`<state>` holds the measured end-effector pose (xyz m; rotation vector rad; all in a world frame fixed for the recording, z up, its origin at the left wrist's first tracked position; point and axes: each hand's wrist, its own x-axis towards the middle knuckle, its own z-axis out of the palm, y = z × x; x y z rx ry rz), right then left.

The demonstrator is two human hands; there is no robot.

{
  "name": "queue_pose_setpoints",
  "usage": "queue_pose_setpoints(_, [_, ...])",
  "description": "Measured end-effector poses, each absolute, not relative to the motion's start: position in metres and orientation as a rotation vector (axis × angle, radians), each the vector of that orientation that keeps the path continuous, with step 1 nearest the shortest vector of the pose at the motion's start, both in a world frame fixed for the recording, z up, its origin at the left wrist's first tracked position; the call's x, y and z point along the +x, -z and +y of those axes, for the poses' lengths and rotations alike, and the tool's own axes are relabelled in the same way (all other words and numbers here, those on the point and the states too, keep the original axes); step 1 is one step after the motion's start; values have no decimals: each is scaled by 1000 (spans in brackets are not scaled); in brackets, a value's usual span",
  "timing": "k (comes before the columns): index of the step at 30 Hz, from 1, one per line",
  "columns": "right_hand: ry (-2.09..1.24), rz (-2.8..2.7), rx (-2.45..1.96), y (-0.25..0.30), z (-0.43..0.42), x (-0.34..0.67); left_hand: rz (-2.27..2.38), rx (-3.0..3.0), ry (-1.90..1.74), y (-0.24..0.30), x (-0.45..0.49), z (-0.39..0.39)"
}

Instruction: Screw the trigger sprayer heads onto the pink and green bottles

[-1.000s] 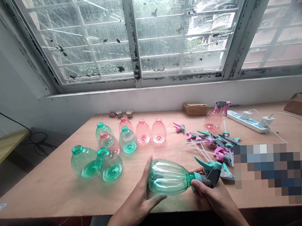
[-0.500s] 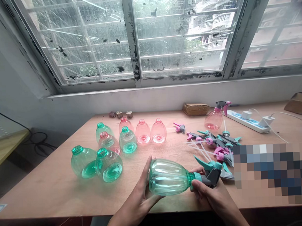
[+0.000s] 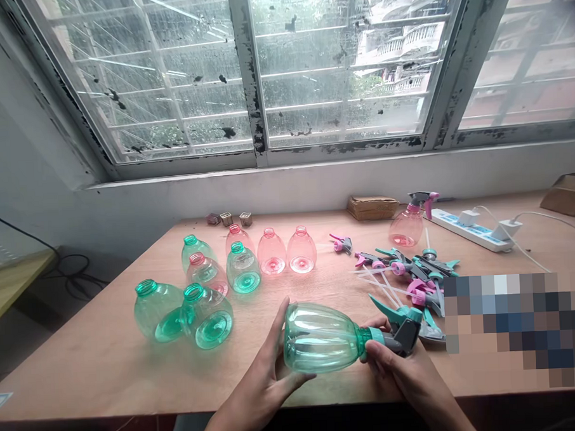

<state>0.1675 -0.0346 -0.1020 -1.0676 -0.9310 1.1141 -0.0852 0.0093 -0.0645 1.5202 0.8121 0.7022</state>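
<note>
A clear green spray bottle (image 3: 321, 338) lies sideways in the air above the table's front edge, its base to the left. My left hand (image 3: 275, 362) is closed around the base end, thumb below and fingers behind. At the neck, my right hand (image 3: 394, 363) grips the green collar (image 3: 376, 340) of the spray head. That head (image 3: 403, 331) is grey with a green trigger, seated on the bottle's neck. Some of my right fingers are hidden behind the collar. Just beyond the right hand lies a pile of loose spray heads (image 3: 416, 270), grey with pink or green parts.
Several green bottles (image 3: 209, 324) and pink bottles (image 3: 272, 253) without heads stand at left and centre. A pink spray bottle (image 3: 406, 226) with its head stands near a power strip (image 3: 473, 229). Cardboard (image 3: 373, 207) lies by the wall. A blurred patch covers the right front.
The view has shifted very slightly. Both hands keep the same hold on the green spray bottle, and the things on the table have stayed put.
</note>
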Motion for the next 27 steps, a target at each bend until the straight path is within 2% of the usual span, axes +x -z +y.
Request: queue_pose_setpoints(27, [-1101,-978,-1104,106,-33,170,935,1604,-654,57,-87,5])
